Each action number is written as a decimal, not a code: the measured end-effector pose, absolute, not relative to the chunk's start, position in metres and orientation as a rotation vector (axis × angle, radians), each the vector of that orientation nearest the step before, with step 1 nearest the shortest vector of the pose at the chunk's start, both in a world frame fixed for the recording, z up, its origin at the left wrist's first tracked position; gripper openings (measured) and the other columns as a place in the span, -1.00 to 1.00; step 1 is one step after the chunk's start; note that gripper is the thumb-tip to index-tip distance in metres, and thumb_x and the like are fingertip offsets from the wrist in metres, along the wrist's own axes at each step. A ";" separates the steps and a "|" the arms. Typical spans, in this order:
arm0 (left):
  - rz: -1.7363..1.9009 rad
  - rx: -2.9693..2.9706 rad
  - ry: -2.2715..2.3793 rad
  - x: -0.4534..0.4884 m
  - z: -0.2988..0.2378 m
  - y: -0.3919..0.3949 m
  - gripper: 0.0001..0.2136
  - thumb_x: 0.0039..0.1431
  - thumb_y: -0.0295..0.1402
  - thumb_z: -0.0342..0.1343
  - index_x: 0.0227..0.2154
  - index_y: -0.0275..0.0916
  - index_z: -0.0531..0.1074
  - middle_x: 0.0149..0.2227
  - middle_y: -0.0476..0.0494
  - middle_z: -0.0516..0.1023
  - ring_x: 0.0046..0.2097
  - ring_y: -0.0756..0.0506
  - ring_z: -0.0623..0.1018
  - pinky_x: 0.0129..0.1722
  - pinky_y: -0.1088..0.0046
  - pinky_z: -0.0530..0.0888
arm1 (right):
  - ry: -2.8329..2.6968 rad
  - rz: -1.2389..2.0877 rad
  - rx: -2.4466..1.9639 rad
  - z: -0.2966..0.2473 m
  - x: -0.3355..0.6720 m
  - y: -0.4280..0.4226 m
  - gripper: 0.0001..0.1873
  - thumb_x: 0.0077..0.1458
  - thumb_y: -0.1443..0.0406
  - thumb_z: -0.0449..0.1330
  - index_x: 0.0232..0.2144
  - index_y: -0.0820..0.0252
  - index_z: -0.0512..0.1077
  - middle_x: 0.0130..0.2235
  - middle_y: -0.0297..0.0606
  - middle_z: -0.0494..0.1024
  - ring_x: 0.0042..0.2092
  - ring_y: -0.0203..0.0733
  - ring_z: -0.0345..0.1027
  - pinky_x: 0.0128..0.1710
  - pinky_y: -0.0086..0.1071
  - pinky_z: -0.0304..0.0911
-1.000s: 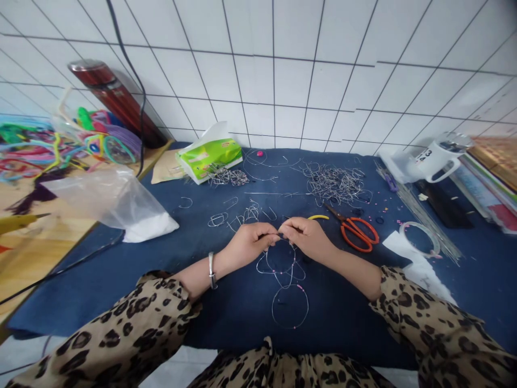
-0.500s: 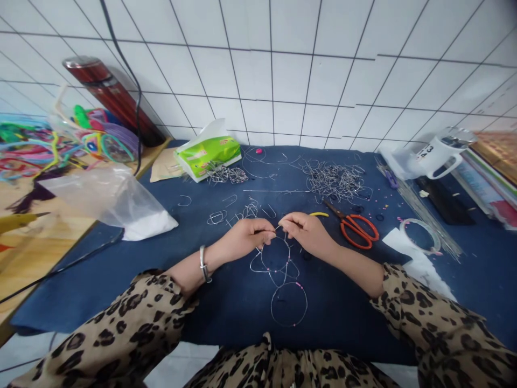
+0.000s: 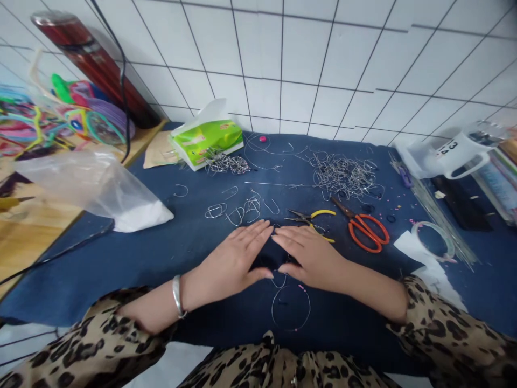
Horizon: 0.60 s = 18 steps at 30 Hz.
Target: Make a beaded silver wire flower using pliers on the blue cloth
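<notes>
My left hand point(image 3: 234, 261) and my right hand point(image 3: 309, 254) lie flat, palms down, side by side on the blue cloth point(image 3: 161, 253), fingers stretched and fingertips almost meeting. They press on the upper loops of a thin wire figure with pink beads point(image 3: 290, 306); its lowest round loop shows below my hands. The upper part of the figure is hidden under my palms. A silver bangle sits on my left wrist.
Yellow-handled pliers point(image 3: 313, 218) and orange scissors point(image 3: 365, 229) lie just beyond my right hand. Bent wire pieces point(image 3: 242, 209), a wire heap point(image 3: 343, 175), a green tissue pack point(image 3: 205, 143), a plastic bag point(image 3: 92, 188), a white mug point(image 3: 464, 153) and straight wires point(image 3: 438, 215) surround them.
Both hands let go of the pinched wire and spread flat on the figure, pressing it onto the cloth. The camera tilted down and the pliers came into view.
</notes>
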State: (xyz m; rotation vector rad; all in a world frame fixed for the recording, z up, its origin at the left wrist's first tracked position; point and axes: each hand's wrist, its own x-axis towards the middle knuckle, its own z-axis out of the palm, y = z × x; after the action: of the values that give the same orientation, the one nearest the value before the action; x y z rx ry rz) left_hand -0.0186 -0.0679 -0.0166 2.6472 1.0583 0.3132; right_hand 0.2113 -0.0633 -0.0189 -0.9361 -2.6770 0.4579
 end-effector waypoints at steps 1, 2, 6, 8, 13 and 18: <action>0.293 2.670 1.057 -0.018 -0.020 -0.072 -0.28 0.13 0.01 -0.04 0.23 -0.32 -0.05 0.23 -0.41 0.08 0.26 -0.29 0.08 0.14 0.05 0.18 | -2.727 0.436 -0.928 -0.021 0.210 -0.065 -0.34 0.09 0.07 0.08 0.15 0.28 0.11 0.16 -0.03 0.22 0.21 -0.03 -0.01 0.14 -0.08 -0.02; 0.267 2.692 1.070 -0.017 -0.023 -0.076 -0.29 0.14 0.01 -0.06 0.23 -0.34 -0.05 0.24 -0.42 0.05 0.27 -0.28 0.05 0.16 0.06 0.16 | -2.770 0.420 -0.930 -0.023 0.209 -0.066 -0.31 0.09 0.05 0.08 0.17 0.29 0.09 0.19 -0.02 0.18 0.24 -0.02 -0.07 0.16 -0.05 -0.06; 0.206 2.760 1.082 -0.019 -0.031 -0.080 -0.35 0.19 -0.03 -0.12 0.22 -0.37 -0.02 0.26 -0.41 0.00 0.28 -0.29 -0.01 0.19 0.06 0.11 | -2.836 0.372 -1.000 -0.027 0.208 -0.064 -0.26 0.10 -0.01 0.03 0.20 0.29 0.03 0.23 -0.02 0.08 0.27 0.01 -0.17 0.18 -0.01 -0.16; 0.169 2.774 1.065 -0.021 -0.032 -0.079 -0.35 0.20 -0.04 -0.13 0.22 -0.36 -0.02 0.27 -0.39 -0.04 0.29 -0.30 -0.04 0.19 0.06 0.07 | -2.831 0.356 -1.048 -0.026 0.208 -0.062 -0.26 0.10 -0.03 0.00 0.21 0.26 0.03 0.24 -0.05 0.08 0.27 0.01 -0.16 0.19 -0.01 -0.18; 0.104 2.775 1.035 -0.026 -0.032 -0.077 -0.32 0.18 -0.01 -0.13 0.24 -0.32 -0.08 0.29 -0.35 -0.10 0.29 -0.28 -0.08 0.21 0.09 0.00 | -2.813 0.333 -1.124 -0.021 0.206 -0.062 -0.22 0.05 -0.06 0.04 0.20 0.23 0.04 0.24 -0.13 0.10 0.26 0.04 -0.17 0.19 -0.03 -0.19; 0.096 2.793 1.001 -0.029 -0.030 -0.080 -0.31 0.18 0.00 -0.14 0.25 -0.32 -0.11 0.29 -0.34 -0.13 0.30 -0.26 -0.09 0.22 0.11 -0.04 | -2.788 0.285 -1.156 -0.020 0.205 -0.066 -0.21 0.03 -0.08 0.05 0.20 0.20 0.05 0.24 -0.17 0.10 0.25 0.10 -0.16 0.17 0.00 -0.18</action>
State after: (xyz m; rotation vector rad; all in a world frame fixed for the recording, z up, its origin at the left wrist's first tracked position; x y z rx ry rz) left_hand -0.0286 -0.0804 -0.0295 2.7934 1.0006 0.0965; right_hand 0.2054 -0.0657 -0.0199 -1.1555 -2.7877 0.2848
